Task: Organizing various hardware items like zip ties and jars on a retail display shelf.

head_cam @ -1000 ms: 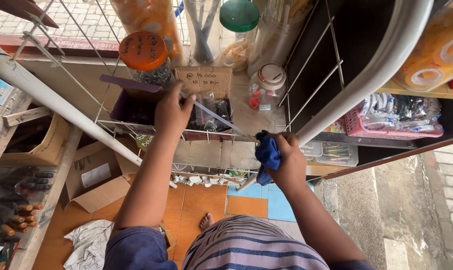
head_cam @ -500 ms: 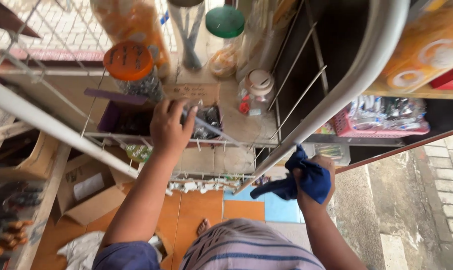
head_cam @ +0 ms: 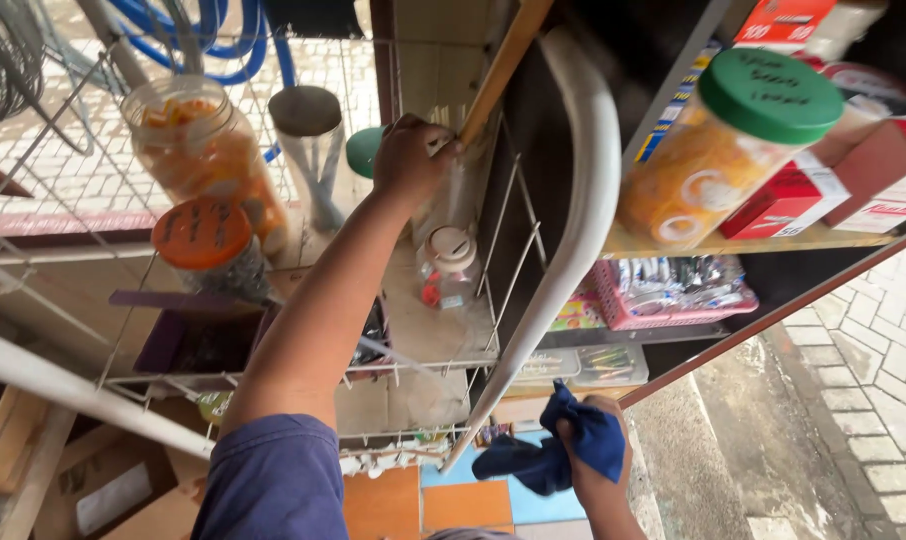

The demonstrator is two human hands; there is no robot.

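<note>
Left hand (head_cam: 410, 160) is raised and closed on a clear jar (head_cam: 451, 200) on the wire rack (head_cam: 503, 250), fingers wrapped over its top. An orange-lidded jar (head_cam: 208, 245) stands well to its left, a small jar (head_cam: 447, 268) just below it. Right hand (head_cam: 591, 465), low down, grips a bunched blue cloth (head_cam: 553, 450), which hangs out to the hand's left.

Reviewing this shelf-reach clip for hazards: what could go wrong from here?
The left hand reaches up on the wire rack among crowded jars; the forearm passes close by the orange-lidded jar and could knock it off. The small clear jar sits just under that hand and might tip. The right hand is busy with a blue cloth, so it probably cannot catch anything.
</note>
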